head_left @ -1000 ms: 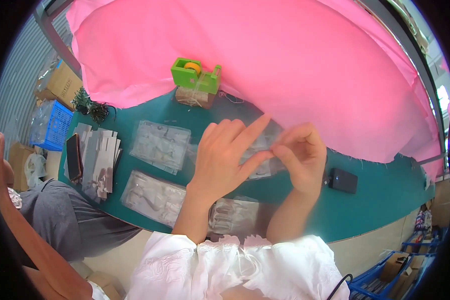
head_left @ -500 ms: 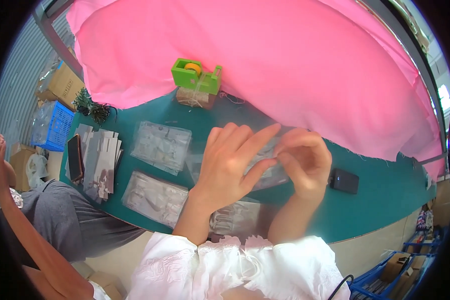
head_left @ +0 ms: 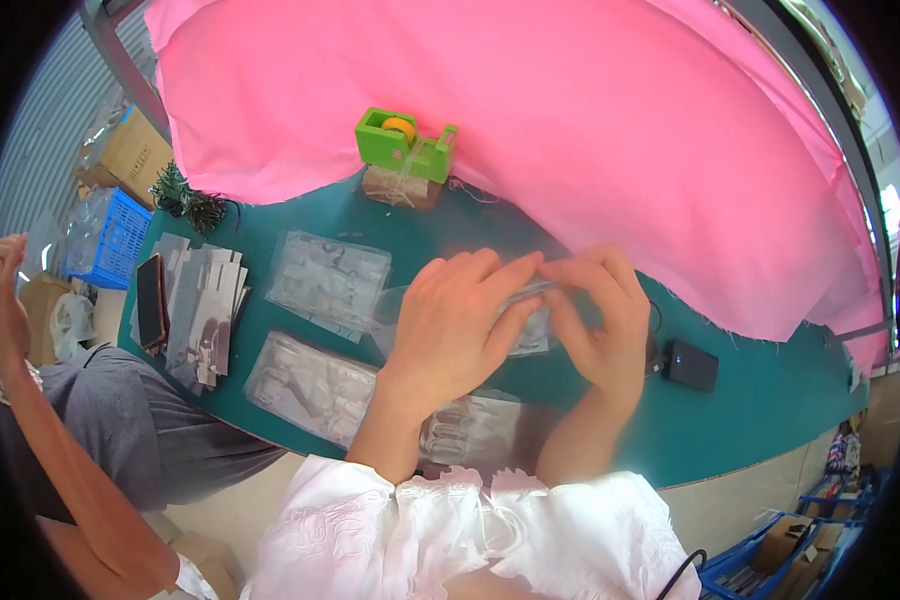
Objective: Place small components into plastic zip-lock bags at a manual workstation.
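Observation:
Both hands meet above the middle of the table, closed on a clear plastic bag. Its upper edge is pinched between the fingertips of my left hand and my right hand. Part of the bag is hidden behind my left hand, and a pale insert shows through it below the fingers. Left of my hands lie two piles of filled clear bags, a far pile and a near pile. Another filled bag lies between my forearms.
A green tape dispenser is tied onto a brown block at the back. Grey card strips and a phone lie at left, a black box at right. Pink cloth covers the far side. Another person's arm is at far left.
My right hand has shifted slightly left, bringing its fingertips against my left hand's at the bag's edge. The other person's hand at far left has risen a little.

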`<state>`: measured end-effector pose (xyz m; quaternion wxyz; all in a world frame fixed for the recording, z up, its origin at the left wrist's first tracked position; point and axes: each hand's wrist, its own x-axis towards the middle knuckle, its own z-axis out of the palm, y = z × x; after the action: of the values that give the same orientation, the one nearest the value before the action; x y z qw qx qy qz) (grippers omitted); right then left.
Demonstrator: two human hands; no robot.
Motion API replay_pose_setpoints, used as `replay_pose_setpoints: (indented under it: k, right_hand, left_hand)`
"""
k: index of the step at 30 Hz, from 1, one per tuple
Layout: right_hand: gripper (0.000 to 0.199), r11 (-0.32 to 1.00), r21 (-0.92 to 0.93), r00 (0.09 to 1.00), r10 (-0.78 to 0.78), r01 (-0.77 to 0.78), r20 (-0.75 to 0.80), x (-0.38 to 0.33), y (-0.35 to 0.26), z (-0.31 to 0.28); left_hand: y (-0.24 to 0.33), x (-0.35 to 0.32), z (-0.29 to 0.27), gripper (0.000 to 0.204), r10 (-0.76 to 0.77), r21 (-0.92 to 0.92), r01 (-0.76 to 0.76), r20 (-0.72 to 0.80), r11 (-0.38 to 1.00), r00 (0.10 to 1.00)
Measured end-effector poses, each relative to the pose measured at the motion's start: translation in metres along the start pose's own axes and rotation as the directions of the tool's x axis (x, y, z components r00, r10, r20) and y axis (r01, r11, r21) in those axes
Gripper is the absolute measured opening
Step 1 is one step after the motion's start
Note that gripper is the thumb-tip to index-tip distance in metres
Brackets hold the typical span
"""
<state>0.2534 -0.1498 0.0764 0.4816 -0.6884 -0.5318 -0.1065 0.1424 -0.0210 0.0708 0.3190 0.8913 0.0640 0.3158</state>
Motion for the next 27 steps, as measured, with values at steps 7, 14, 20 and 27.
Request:
replay_pose_setpoints:
  k: [7, 14, 20, 27]
  right_hand:
    - [0.020, 1.000, 0.018, 1.000, -0.010, 0.010, -0.009, -0.005, 0.000, 0.001]
    - [0.018, 0.996, 0.048, 0.996, 0.078, -0.076, -0.043, -0.008, -0.003, -0.010]
    - [0.013, 0.975, 0.067, 0.977, 0.208, -0.211, 0.044, -0.003, -0.008, -0.010]
    - [0.011, 0.984, 0.109, 0.980, 0.154, -0.141, -0.124, -0.006, 0.005, -0.009]
  left_hand:
    - [-0.005, -0.007, 0.002, 0.018, 0.011, -0.172, 0.008, 0.107, 0.985, 0.994]
    - [0.008, -0.002, -0.005, 0.018, -0.095, -0.272, 0.162, 0.242, 0.949, 0.965]
    - [-0.009, -0.005, 0.012, 0.026, 0.087, -0.218, -0.058, 0.123, 0.974, 0.989]
    - [0.008, -0.001, 0.007, 0.021, -0.066, -0.291, 0.097, 0.115, 0.952, 0.991]
